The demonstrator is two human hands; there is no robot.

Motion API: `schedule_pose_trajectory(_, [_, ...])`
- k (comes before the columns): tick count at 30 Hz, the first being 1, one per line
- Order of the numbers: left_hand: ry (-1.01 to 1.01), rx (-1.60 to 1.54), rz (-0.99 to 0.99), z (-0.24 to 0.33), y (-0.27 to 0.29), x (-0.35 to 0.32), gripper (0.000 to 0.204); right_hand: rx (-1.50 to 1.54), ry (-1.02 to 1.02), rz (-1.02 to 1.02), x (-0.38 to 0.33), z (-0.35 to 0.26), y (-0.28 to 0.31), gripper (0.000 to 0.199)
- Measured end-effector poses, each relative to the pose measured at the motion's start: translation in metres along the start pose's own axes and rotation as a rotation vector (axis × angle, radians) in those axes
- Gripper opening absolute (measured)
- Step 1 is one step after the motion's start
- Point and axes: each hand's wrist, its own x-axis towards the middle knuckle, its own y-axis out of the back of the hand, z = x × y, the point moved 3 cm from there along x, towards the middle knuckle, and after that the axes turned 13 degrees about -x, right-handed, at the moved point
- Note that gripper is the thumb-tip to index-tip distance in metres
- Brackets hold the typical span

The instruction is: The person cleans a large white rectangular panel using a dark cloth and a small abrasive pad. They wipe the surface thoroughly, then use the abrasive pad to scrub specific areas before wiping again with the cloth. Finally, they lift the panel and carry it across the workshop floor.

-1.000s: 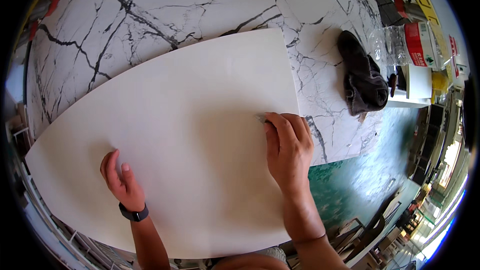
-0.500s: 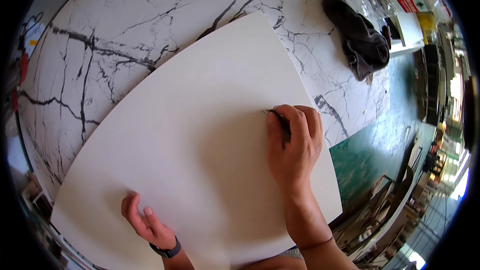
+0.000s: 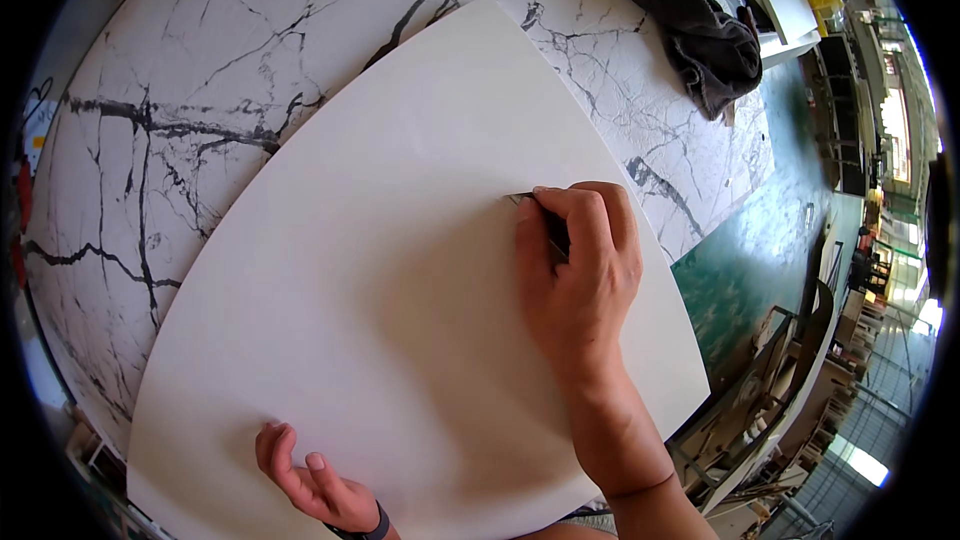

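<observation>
A large white panel [image 3: 330, 270] with curved edges and a point at the far end lies in front of me. On its right part, my right hand [image 3: 585, 270] pinches a small dark tool [image 3: 555, 230]. A thin, metallic-looking tip shows past the thumb and forefinger, at or close to the panel's face. Most of the tool is hidden by the fingers, so its exact kind is unclear. Near the panel's lower left, my left hand [image 3: 315, 480] is held with fingers loosely bent and apart, holding nothing. A dark band [image 3: 375, 525] circles that wrist.
Under the panel is a white tabletop with dark marble veins [image 3: 230, 60]. A crumpled dark cloth [image 3: 700, 45] lies at the far right, beside clear plastic wrap and a white box-like thing [image 3: 785, 15]. Green floor [image 3: 740, 290] and stacked boards [image 3: 770, 420] show beyond the right edge.
The view has shifted, so the cloth and the panel's far point sit higher and farther left. My right hand keeps its pinch on the tool; my left hand stays loosely bent.
</observation>
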Motion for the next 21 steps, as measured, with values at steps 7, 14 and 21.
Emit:
schedule_pose_trajectory(7, [-0.019,0.0,-0.017,0.002,0.001,0.001,0.033,-0.012,0.0,-0.019,-0.001,-0.006,0.0,0.013])
schedule_pose_trajectory(14, [-0.036,0.046,-0.011,0.004,0.002,0.0,0.034,-0.021,0.0,-0.034,-0.001,-0.009,0.0,0.012])
schedule_pose_trajectory(21, [-0.038,0.027,-0.022,0.002,0.0,0.002,0.034,-0.016,0.007,-0.038,-0.001,-0.01,-0.002,0.013])
